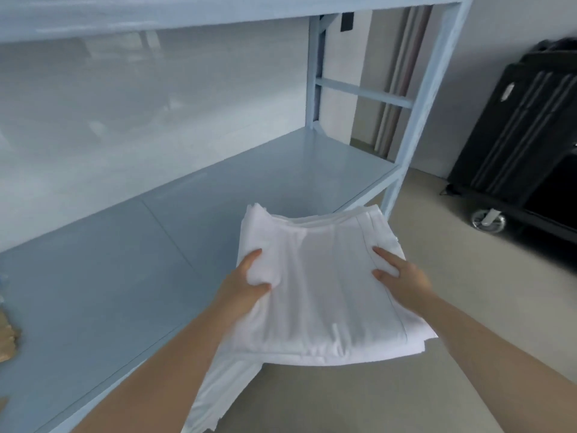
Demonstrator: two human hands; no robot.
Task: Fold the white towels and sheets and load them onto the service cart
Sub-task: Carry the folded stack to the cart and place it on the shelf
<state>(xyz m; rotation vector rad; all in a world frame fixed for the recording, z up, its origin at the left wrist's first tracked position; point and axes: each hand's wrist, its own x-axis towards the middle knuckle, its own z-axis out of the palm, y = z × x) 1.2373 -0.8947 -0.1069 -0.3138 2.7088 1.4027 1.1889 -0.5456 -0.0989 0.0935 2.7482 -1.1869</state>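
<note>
Folded white sheet (324, 285) held mid-air at 6 o'clock, off the blue shelf (281, 170) edge. Left hand (246, 282) grips its left side, thumb on top; right hand (402, 276) same on right. Black service cart (524, 129) at 3 o'clock.
</note>
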